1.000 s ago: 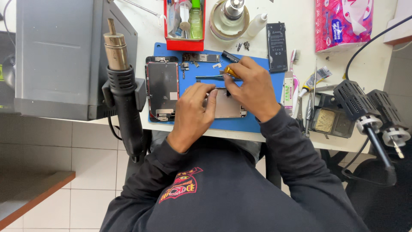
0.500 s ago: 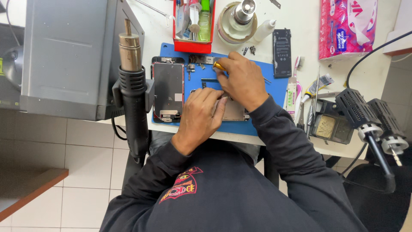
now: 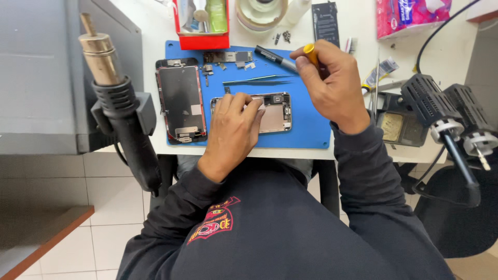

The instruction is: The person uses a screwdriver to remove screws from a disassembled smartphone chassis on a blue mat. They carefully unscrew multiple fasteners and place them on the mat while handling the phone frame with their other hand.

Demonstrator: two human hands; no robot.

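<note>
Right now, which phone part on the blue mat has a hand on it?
The opened phone body lying sideways under the left hand; the upright screen beside it lies untouched.

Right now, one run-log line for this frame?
left hand: pressing on opened phone body | right hand: holding screwdriver | blue mat: tweezers

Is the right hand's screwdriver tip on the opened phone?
No: the right hand holds the screwdriver above the tweezers, away from the opened phone.

Phone chassis (image 3: 275, 115) half under left hand (image 3: 233, 129)
</note>
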